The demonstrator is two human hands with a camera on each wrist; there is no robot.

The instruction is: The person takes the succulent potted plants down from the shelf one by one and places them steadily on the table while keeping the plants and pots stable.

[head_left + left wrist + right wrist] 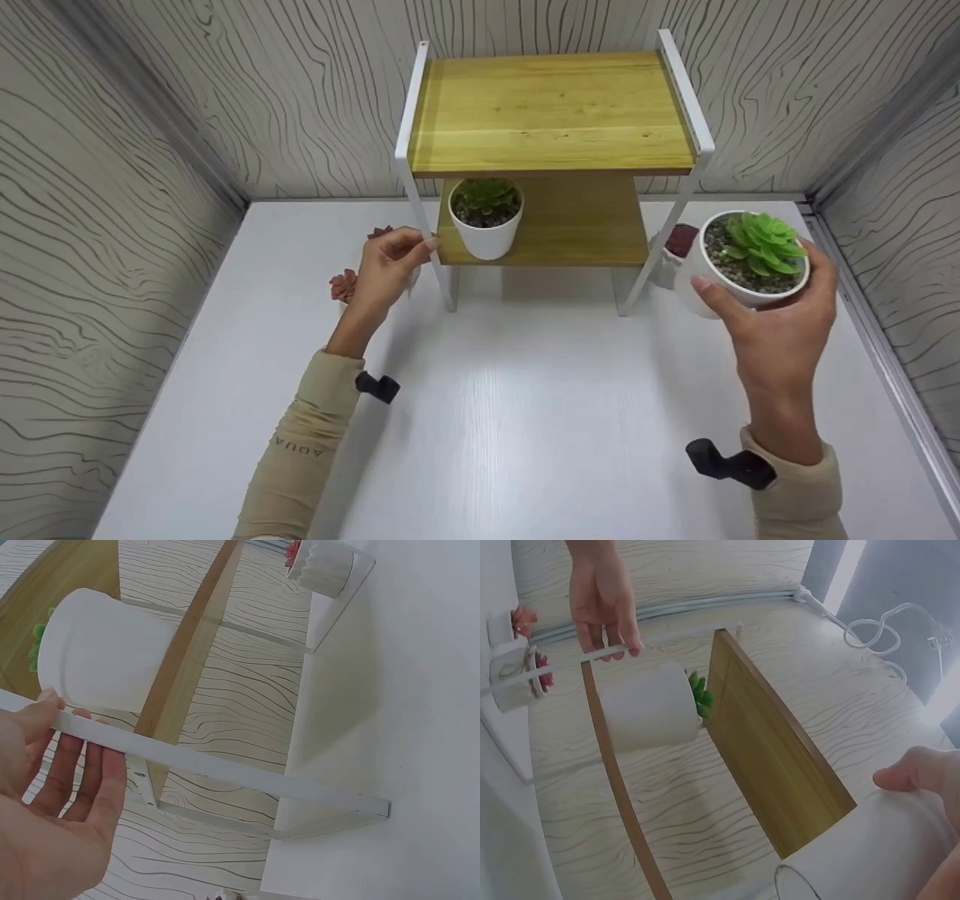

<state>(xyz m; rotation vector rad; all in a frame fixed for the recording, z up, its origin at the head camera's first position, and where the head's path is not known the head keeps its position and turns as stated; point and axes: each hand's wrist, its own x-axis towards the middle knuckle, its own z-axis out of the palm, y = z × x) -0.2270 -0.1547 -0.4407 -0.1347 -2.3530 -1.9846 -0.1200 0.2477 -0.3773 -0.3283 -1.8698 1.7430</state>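
A small two-tier shelf with wooden boards (pixel 551 112) and white metal side frames stands at the back of the table. My left hand (pixel 386 262) pinches its left front post (pixel 225 769), thumb on one side and fingers behind. Close to that hand, a white pot (pixel 489 241) with a green succulent sits at the left of the lower board (pixel 581 225). Right of the shelf, my right hand (pixel 784 345) grips a second white pot (pixel 694 281) by its sides, raised and tilted. Gravel and a bright green succulent (pixel 763 241) fill its top.
Behind my left hand, reddish succulents (pixel 343 286) stand on the table left of the shelf, partly hidden. A small pot with a dark red plant (pixel 681 240) stands beside the right post, overlapped by the held pot. Wood-grain patterned panels (pixel 322 90) enclose the white table (pixel 480 420).
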